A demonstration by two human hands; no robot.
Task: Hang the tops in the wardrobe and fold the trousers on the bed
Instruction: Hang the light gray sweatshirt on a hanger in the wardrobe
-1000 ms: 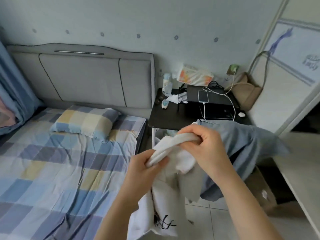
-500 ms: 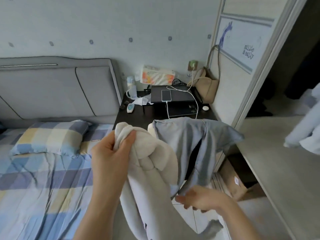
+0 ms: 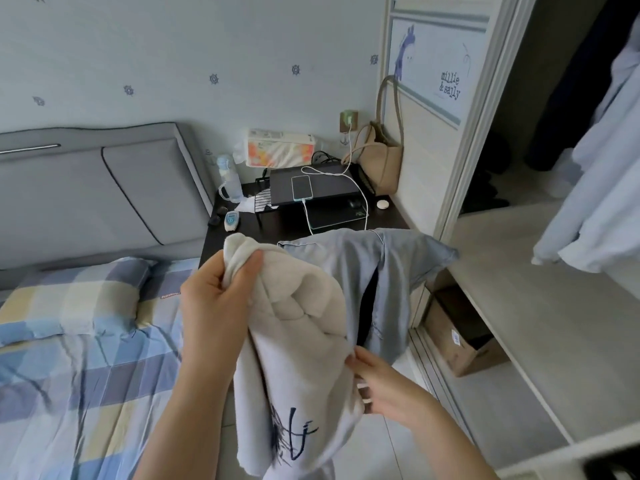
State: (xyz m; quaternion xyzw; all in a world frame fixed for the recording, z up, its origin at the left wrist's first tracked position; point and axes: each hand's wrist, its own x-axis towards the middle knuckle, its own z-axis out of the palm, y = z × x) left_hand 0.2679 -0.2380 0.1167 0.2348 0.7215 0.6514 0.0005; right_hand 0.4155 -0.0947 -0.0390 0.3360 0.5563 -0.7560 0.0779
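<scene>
My left hand (image 3: 216, 303) grips the top of a white top (image 3: 298, 348) with a dark print near its hem, holding it up in front of me. My right hand (image 3: 381, 386) holds the garment's right edge lower down, its fingers tucked into the cloth. Behind it a light blue garment (image 3: 377, 271) lies draped over the edge of the bedside table. The open wardrobe (image 3: 540, 306) is to the right, with pale blue clothes (image 3: 602, 188) hanging inside. The bed (image 3: 69, 368) with a checked sheet is to the left.
The dark bedside table (image 3: 242, 233) carries a phone on a cable, a bottle, a tissue pack and a beige bag. A cardboard box (image 3: 460, 337) sits under the wardrobe shelf. A checked pillow (image 3: 69, 303) lies at the grey headboard.
The view has swung right toward the wardrobe. My right hand let go of the garment's top and dropped to its lower edge, while my left hand lifted the top part higher.
</scene>
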